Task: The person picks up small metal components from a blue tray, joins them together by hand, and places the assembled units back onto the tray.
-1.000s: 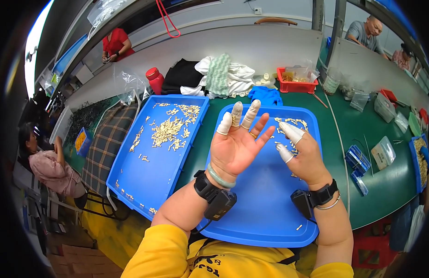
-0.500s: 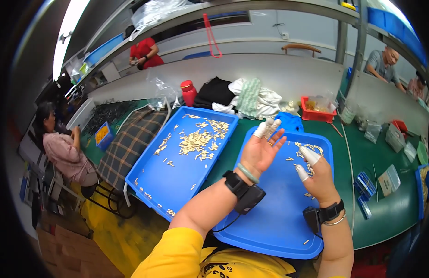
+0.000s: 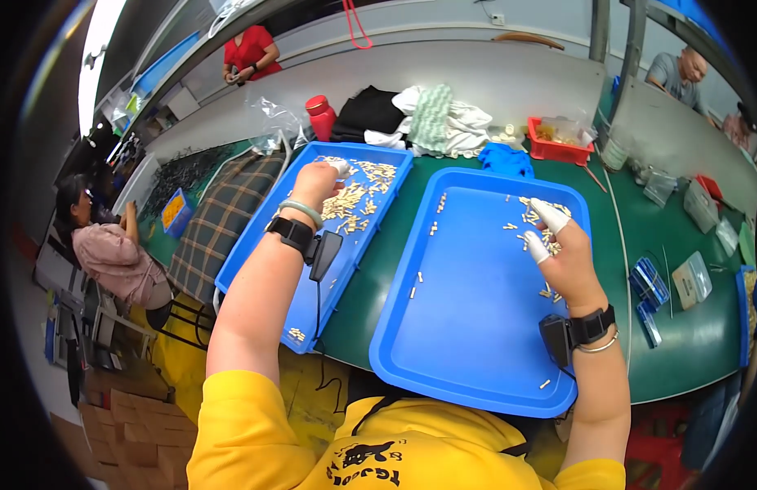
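Note:
My left hand [image 3: 319, 183] is over the left blue tray [image 3: 252, 253], at the left edge of a pile of small brass-coloured pins [image 3: 344, 201]. Its fingers look curled in, one tip in a white finger cot; whatever is between them is hidden. My right hand [image 3: 570, 257] hovers at the right side of the right blue tray [image 3: 468, 327]. Its thumb and forefinger, both in white cots, are stretched out and apart, with nothing visible between them. Loose pins [image 3: 532, 214] lie beside and partly behind those fingers; a few more dot this tray's left side.
Behind the trays are a red jar [image 3: 320, 119], folded black cloth [image 3: 367, 113], a blue cloth [image 3: 506, 160] and a red bin [image 3: 560, 140]. Blue-framed items [image 3: 649, 282] and plastic bags [image 3: 691, 278] lie right. A person in pink [image 3: 117, 255] sits left, past a plaid cover [image 3: 223, 216].
My left hand has swung left from above the right tray to the pile in the left tray, its fingers going from spread to curled. My right hand stays near the same pins.

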The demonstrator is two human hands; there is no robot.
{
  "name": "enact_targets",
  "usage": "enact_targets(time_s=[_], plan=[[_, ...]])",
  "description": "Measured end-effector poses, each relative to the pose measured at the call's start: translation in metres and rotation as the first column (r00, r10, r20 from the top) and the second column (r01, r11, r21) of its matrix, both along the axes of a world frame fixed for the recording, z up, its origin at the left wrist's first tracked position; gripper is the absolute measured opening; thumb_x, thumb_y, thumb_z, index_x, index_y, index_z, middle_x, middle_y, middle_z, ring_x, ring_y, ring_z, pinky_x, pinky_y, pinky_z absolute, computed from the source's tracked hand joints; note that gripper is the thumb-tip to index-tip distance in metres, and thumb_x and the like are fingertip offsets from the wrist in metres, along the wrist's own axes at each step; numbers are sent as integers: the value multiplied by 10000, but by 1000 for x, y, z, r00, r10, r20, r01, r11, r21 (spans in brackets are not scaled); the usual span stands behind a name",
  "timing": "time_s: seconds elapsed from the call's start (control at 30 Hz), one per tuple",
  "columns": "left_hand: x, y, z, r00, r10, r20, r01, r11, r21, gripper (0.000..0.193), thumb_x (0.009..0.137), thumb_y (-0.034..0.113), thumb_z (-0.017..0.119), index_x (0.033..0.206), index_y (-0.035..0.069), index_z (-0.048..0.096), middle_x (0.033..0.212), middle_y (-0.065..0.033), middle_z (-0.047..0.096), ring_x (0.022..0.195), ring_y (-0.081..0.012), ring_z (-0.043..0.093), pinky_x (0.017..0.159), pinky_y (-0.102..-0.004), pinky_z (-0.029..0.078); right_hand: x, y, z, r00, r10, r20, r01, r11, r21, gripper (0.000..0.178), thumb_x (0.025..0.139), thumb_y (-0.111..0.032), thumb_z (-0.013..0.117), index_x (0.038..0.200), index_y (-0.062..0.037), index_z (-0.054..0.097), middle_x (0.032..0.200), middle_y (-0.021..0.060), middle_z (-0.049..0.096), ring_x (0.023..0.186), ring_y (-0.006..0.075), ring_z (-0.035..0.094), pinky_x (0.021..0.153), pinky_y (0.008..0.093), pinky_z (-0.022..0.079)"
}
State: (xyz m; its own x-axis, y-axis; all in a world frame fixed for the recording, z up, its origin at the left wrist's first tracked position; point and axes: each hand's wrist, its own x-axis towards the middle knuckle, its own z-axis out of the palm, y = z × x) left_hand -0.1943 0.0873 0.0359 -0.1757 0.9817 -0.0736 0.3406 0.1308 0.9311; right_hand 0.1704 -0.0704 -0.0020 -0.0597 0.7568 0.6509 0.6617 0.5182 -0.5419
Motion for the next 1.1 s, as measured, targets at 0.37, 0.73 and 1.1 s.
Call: enact_targets(time_s=[0.37,0.73,1.1], plan=[[96,-15,11,625,-482,-614,628,778,28,450,789,160,639,1198,3,537,1010,-164,640,935,-236,617,840,-316,472,11,7,-9,903,-123,-411,58,984,-167,422,786,3,634,1198,-55,568,1039,50,636,750,41,534,639,182,440],[225,-46,-33,57,-499,-865,886,425,-187,325,697,110,627,1017,55,627,921,-147,620,857,-311,598,752,-372,483,11,4,-7,900,-162,-404,76,972,-222,376,788,-17,647,1158,-54,596,1014,45,645,751,37,529,634,181,440],[241,-34,-45,100,-520,-848,849,489,-200,138,674,84,619,803,37,629,863,-171,607,831,-337,591,734,-406,477,14,8,-5,869,-144,-473,54,979,-198,346,804,-21,630,1148,-37,594,997,46,648,784,61,559,669,200,459]])
